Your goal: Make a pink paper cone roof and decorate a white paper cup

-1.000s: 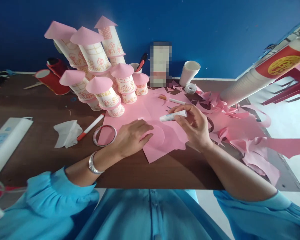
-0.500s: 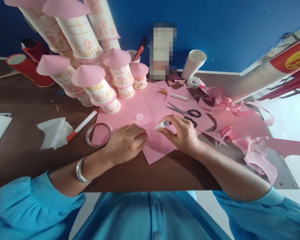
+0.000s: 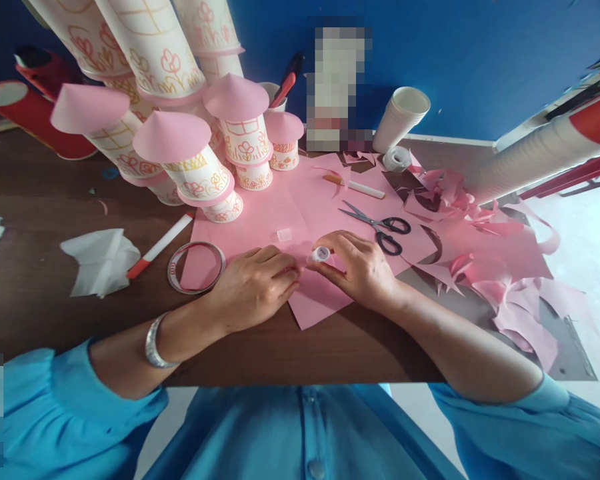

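Note:
My right hand [image 3: 363,270] grips a small white glue stick [image 3: 321,254], its round end turned toward me. Close by on the left, my left hand [image 3: 260,287] has its fingers pressed together at the edge of a pink paper piece [image 3: 307,267], mostly hidden under both hands. Beneath lies a larger sheet of pink paper [image 3: 260,223]. A small clear cap [image 3: 284,235] rests on that sheet just beyond my fingers. Black-handled scissors [image 3: 377,227] lie partly open beyond my right hand. To the left of my left hand is a roll of tape [image 3: 197,267].
Paper-cup towers [image 3: 180,160] with pink cone roofs stand at the back left. Pink scraps [image 3: 485,267] cover the right side. A marker [image 3: 160,247] and white tissue [image 3: 100,261] lie left; stacked cups [image 3: 403,119] stand by the blue wall.
My right hand has brought the glue stick slightly left and tipped it, so its end faces me more. My left hand has barely moved. The camera view has shifted a little.

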The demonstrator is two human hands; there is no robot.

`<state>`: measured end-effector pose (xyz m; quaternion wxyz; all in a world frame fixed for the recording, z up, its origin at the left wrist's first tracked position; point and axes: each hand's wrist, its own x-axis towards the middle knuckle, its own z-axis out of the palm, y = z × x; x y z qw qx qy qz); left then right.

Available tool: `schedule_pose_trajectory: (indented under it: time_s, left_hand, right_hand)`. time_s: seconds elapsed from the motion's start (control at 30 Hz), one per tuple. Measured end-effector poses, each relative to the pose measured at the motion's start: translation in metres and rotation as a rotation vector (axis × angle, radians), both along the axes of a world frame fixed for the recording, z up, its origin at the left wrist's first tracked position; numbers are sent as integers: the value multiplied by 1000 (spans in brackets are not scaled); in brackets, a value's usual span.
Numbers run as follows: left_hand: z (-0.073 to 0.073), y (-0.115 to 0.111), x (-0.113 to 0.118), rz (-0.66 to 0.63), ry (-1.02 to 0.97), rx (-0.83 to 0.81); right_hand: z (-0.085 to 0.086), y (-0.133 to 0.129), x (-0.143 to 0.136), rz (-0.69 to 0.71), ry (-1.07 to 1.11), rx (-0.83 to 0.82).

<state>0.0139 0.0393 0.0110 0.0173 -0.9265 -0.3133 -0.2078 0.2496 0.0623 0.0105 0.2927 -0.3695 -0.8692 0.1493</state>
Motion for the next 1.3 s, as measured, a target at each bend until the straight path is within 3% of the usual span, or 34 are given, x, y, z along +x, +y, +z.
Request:
schedule_pose_trajectory:
  time_s: [0.13, 0.67, 0.87, 1.07, 1.3]
  left_hand:
    - [0, 0, 0, -3, 1, -2]
    - [-2, -2, 0, 27, 2, -10]
    - [0, -2, 0, 16, 29, -4]
    - [-1, -2, 0, 35, 27, -11]
    - [-1, -2, 0, 27, 30, -16]
  right_hand:
    - [0, 0, -1, 38, -68, 47]
    - [6, 12, 17, -67, -191, 69]
    - [15, 6, 21, -180, -35, 69]
    - [7, -2, 0, -34, 25, 13]
    - [4, 6, 5, -23, -110, -34]
